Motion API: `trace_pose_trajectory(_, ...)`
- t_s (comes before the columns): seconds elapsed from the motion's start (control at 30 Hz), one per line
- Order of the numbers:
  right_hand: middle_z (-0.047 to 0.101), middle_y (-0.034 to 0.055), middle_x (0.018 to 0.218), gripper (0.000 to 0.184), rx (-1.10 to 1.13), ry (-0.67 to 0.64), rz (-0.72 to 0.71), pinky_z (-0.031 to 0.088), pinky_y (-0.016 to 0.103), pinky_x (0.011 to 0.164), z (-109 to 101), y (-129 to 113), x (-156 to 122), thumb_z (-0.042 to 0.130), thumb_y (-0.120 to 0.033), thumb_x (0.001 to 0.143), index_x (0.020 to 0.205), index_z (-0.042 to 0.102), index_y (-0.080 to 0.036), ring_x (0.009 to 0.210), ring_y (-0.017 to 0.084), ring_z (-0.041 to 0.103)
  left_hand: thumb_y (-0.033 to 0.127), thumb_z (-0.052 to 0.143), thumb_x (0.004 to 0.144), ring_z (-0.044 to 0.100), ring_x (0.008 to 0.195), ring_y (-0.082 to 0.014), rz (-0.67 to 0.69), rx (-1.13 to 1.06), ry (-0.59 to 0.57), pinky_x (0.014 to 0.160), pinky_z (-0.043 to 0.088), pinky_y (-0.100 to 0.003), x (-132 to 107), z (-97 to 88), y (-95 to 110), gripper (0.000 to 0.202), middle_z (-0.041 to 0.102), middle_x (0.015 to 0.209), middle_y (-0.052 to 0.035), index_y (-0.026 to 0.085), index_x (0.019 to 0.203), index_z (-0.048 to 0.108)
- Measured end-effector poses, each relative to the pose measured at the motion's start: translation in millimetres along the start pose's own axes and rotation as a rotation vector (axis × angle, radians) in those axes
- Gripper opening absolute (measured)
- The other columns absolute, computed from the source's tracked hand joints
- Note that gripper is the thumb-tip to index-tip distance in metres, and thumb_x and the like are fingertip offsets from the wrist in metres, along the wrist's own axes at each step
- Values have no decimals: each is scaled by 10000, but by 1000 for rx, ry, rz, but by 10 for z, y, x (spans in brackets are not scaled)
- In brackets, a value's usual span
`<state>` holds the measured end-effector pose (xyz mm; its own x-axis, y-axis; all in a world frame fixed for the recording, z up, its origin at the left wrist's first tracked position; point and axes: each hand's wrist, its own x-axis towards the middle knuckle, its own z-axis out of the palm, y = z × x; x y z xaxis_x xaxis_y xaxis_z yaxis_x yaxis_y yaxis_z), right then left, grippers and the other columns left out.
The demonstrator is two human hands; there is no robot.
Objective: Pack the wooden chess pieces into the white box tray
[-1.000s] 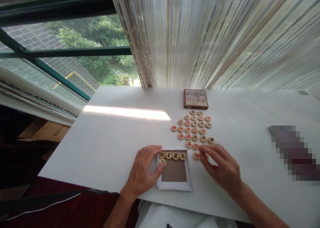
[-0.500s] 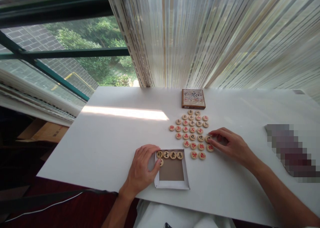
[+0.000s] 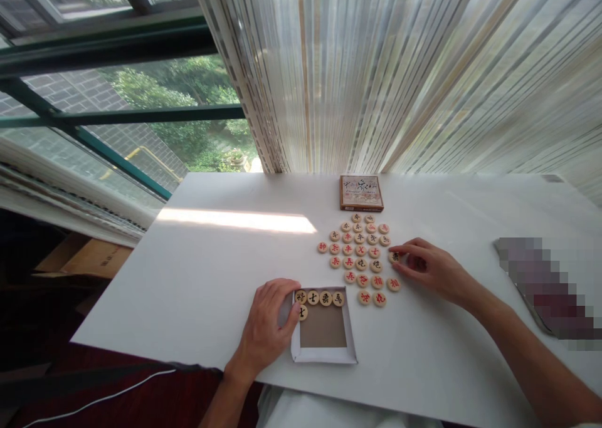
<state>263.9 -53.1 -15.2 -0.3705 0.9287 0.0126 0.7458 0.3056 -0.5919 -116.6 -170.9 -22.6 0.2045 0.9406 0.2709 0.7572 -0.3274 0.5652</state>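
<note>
My right hand [image 3: 427,266] pinches a round wooden Chinese chess piece [image 3: 394,257] with a black character, at the right side of the loose pieces. My left hand [image 3: 269,318] is curled round the left side of a shallow white box [image 3: 324,354], fingers at its far left corner and thumb over the left wall. Inside the box, several black-lettered pieces [image 3: 325,298] form a row along the far wall. One more piece [image 3: 303,313] sits below that row at the left, partly behind my thumb. Red and black pieces [image 3: 360,250] lie face up beyond the box.
A decorated Chinese chess box lid [image 3: 361,193] lies at the back of the white table [image 3: 197,277]. A blurred-out flat object [image 3: 545,290] rests at the far right. Behind the table are a striped curtain [image 3: 329,71] and a window [image 3: 155,114].
My right hand has shifted the black-lettered piece slightly away from the neighbouring pieces. My left thumb has drawn back a little, showing more of the second-row piece. The view has tilted up slightly.
</note>
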Motion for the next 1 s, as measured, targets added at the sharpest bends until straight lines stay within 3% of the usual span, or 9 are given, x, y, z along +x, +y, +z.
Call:
trace_pose_trajectory(0.13, 682, 53, 958, 331, -8, 26, 0, 542, 285, 613, 0, 14, 1, 645, -524, 911, 1033, 755, -238, 643, 147, 637, 204, 542, 980, 590, 1172, -261, -26, -4, 12, 1024, 462, -447, -17, 15, -22, 269, 664, 1211, -81, 237, 1245, 576)
trace_pose_trajectory(0.27, 693, 61, 937, 303, 16, 101, -45, 548, 296, 634, 9, -25, -42, 652, -479, 916, 1046, 733, -218, 642, 151, 630, 199, 524, 994, 580, 1185, -255, -43, -17, 24, 1044, 462, -456, -27, 23, -42, 295, 646, 1232, -85, 240, 1284, 554)
trace_pose_trajectory(0.5, 702, 60, 904, 248, 136, 150, -111, 569, 279, 658, 39, -408, -129, 648, -362, 936, 1135, 689, -220, 742, 172, 654, 221, 533, 995, 567, 1229, -253, -63, -63, 47, 1070, 477, -445, -52, 7, -66, 343, 617, 1285, -93, 243, 1337, 536)
trace_pose_trajectory(0.63, 709, 46, 867, 197, 283, 81, -105, 490, 198, 485, 132, -736, -131, 638, -324, 943, 1109, 685, -229, 719, 156, 655, 214, 537, 997, 556, 1248, -248, -46, -100, 61, 1086, 477, -450, -59, 2, -48, 339, 602, 1297, -97, 243, 1335, 538)
trace_pose_trajectory(0.73, 727, 58, 963, 167, 355, -24, -148, 475, 179, 489, 214, -947, -109, 604, -279, 963, 1093, 701, -239, 786, 156, 671, 194, 547, 992, 551, 1251, -246, -12, -109, 66, 1091, 474, -456, -50, -1, -21, 325, 603, 1291, -96, 238, 1314, 548)
trace_pose_trajectory(0.83, 717, 60, 1031, 165, 422, -53, -220, 515, 198, 605, 285, -1094, -93, 585, -219, 972, 1083, 703, -246, 885, 163, 671, 180, 555, 985, 558, 1240, -244, 3, -119, 81, 1076, 485, -449, -34, -13, 10, 303, 612, 1275, -92, 234, 1283, 568)
trace_pose_trajectory(0.93, 710, 35, 975, 122, 485, -67, -266, 520, 245, 768, 354, -1186, -108, 614, -194, 969, 1028, 707, -245, 883, 153, 656, 166, 559, 979, 573, 1217, -243, 10, -146, 95, 1053, 498, -440, -22, -34, 51, 279, 624, 1254, -90, 234, 1247, 594)
trace_pose_trajectory(1.0, 704, 23, 925, 100, 505, -94, -261, 504, 249, 761, 410, -1231, -137, 643, -206, 962, 1012, 718, -248, 850, 149, 647, 148, 569, 971, 586, 1190, -240, 23, -177, 98, 1030, 509, -430, -17, -47, 92, 270, 637, 1227, -90, 233, 1225, 607)
